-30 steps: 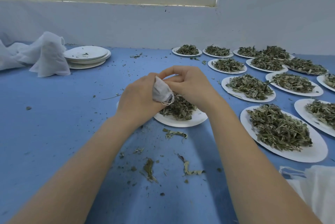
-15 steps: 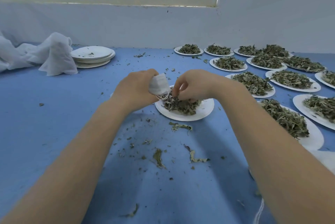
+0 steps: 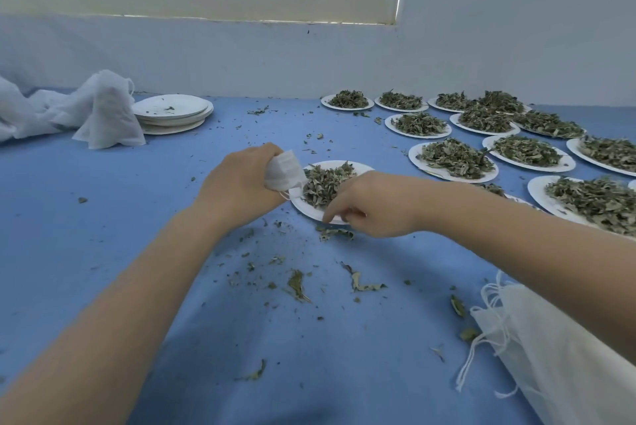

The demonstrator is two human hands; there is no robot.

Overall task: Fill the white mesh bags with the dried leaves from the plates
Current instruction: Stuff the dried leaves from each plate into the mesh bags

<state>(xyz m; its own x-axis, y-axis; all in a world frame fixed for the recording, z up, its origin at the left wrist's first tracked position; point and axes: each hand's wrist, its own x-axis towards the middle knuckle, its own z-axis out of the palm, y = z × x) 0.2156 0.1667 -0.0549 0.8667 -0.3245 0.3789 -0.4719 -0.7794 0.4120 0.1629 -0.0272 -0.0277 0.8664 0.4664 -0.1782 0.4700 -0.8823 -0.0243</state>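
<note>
The left hand [image 3: 241, 184] has its fingers curled tight round a small white mesh bag [image 3: 284, 170], whose bunched body sticks out toward the right hand, just over the near-left rim of a white plate [image 3: 306, 206]. The right hand [image 3: 373, 204] is half closed — its fingertips [image 3: 327, 217] point down at the plate's near rim, beside a clump of fallen leaves [image 3: 335, 233]; whether they pinch anything I cannot tell. Between the two hands lies the plate's heap of dried leaves [image 3: 325, 184]. Beyond the right fingers stand more filled plates [image 3: 452, 158]; far past the left fingers, stacked empty plates [image 3: 172, 111] and loose white bags [image 3: 103, 111].
</note>
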